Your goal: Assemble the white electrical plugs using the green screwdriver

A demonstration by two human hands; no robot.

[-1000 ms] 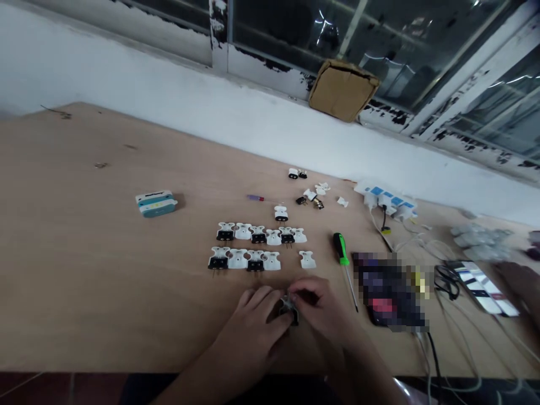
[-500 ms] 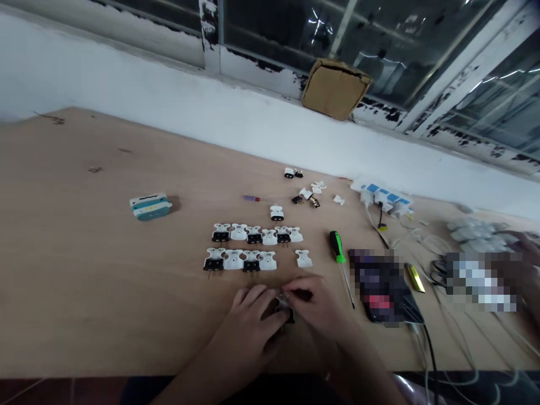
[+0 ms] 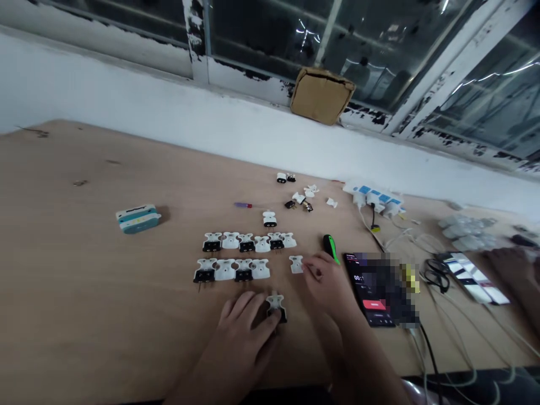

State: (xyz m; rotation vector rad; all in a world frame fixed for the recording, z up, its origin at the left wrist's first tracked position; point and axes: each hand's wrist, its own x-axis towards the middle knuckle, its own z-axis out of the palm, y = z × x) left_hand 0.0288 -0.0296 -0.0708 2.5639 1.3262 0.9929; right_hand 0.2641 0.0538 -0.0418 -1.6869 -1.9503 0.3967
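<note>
Under the thumb and fingers of my left hand point(image 3: 244, 334) is a plug half point(image 3: 276, 305), with a white shell and a black base, near the table's front. My right hand point(image 3: 331, 284) has its fingers pinched at the right edge of a loose white plug cover point(image 3: 296, 264), which lies flat on the table. Beyond my left hand runs a near row of black-and-white plug halves point(image 3: 205, 271) and white covers point(image 3: 225, 269). A second row point(image 3: 230, 241) of the same parts lies behind it. A white plug point(image 3: 269, 219) stands behind both rows.
A green-and-black screwdriver point(image 3: 330, 247) lies partly behind my right hand, beside a phone point(image 3: 367, 292). Loose plug parts point(image 3: 299, 198), a power strip point(image 3: 375, 197) and cables are farther back. A teal-and-white box point(image 3: 138, 218) sits left. Another person's hand point(image 3: 508, 261) is at far right.
My right hand has left the plug half at my left hand and moved right and away to the loose white cover. My left hand stays on the plug half. The view has shifted slightly.
</note>
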